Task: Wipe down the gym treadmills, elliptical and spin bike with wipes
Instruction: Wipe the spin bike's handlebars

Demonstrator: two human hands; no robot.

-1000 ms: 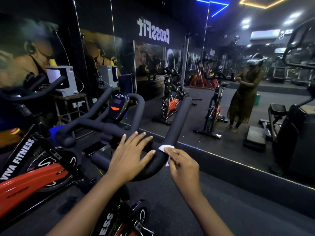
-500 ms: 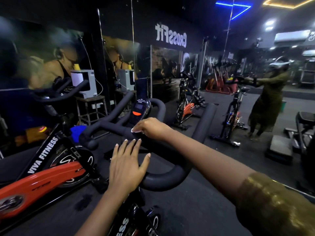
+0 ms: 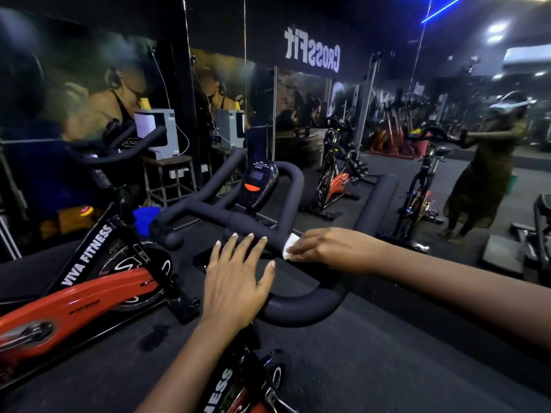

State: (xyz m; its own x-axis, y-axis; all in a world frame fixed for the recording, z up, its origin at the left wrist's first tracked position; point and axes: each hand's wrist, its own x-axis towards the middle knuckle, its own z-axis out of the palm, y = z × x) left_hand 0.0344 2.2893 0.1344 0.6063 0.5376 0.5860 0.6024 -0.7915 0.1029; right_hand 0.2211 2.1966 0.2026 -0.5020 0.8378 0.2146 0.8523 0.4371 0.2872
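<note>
The left hand (image 3: pixel 235 275) lies palm down on the black padded handlebar (image 3: pixel 298 308), fingers straight and slightly spread. The right forearm reaches in from the right, and the right hand (image 3: pixel 331 248) pinches a small white wipe (image 3: pixel 288 247) against that bar.

Two hands (image 3: pixel 235 281) (image 3: pixel 334 248), one white wipe (image 3: pixel 289 246), two spin bikes (image 3: pixel 89 293) (image 3: pixel 301 305) nearby, one console (image 3: pixel 259 186)

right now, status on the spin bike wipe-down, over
Left hand flat on the handlebar, fingers straight. Right hand holds wipe against the bar. Nothing in the wipe's way; console sits beyond both hands.
</note>
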